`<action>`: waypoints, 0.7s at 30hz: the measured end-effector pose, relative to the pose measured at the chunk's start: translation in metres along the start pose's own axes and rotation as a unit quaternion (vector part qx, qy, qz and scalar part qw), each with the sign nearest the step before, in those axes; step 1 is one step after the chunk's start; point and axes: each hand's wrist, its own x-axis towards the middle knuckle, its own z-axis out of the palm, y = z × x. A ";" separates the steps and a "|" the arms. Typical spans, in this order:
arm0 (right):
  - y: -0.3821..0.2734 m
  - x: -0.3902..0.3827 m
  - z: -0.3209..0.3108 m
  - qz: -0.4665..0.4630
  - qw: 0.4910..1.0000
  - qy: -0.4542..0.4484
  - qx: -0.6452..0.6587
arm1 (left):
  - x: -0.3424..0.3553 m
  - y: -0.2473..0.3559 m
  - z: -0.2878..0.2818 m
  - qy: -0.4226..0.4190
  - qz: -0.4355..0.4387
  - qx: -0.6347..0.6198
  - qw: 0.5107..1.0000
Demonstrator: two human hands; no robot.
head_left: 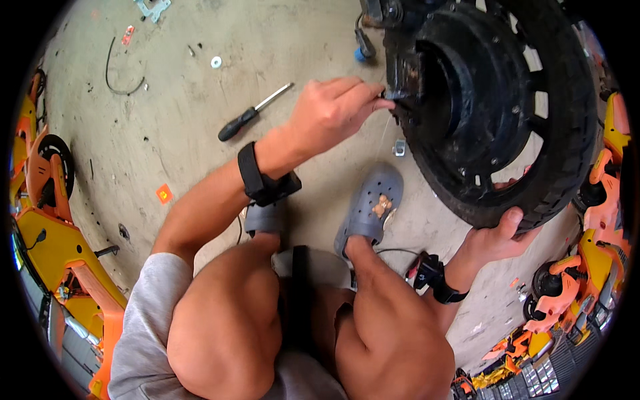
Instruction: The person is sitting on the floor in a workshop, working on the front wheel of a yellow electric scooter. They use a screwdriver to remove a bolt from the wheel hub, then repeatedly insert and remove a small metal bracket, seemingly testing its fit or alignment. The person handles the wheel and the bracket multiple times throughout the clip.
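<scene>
Seated low with knees apart, a person in grey clogs [375, 200] steadies a black wheel [490, 100], which stands ahead and to the right, tilted in the view. The right hand [503, 240] wraps the lower tyre, thumb on the near side and fingers curled behind the rim, apparently to keep it from turning. The left hand [340, 110] works at a black metal bracket [403, 70] beside the hub, thumb and fingers drawn close together, likely for fine control; whether they pinch a small part cannot be told. A screwdriver [252, 113] lies near the left forearm, seemingly within easy reach. The stained grey concrete floor [180, 147] also carries a washer [216, 62], a curved black cable [110, 73] and an orange sticker [164, 194]. Yellow-and-orange vehicles [50, 233] line both sides of the room.
</scene>
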 end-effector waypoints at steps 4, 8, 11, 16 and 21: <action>0.006 -0.006 -0.007 0.012 0.999 -0.007 0.034 | -0.004 -0.004 0.005 0.014 0.033 0.029 0.999; 0.005 -0.013 -0.005 0.031 0.998 0.016 0.043 | 0.000 -0.010 0.010 0.026 0.070 0.056 0.996; 0.000 -0.007 0.001 0.060 0.996 0.056 0.037 | 0.013 -0.012 0.012 0.047 0.093 0.051 0.993; 0.000 -0.004 0.003 0.060 0.997 0.048 0.016 | 0.013 0.012 -0.020 0.004 -0.030 -0.046 0.998; -0.004 -0.007 0.001 0.044 0.998 0.025 0.026 | 0.001 0.006 -0.032 -0.050 -0.255 -0.111 0.959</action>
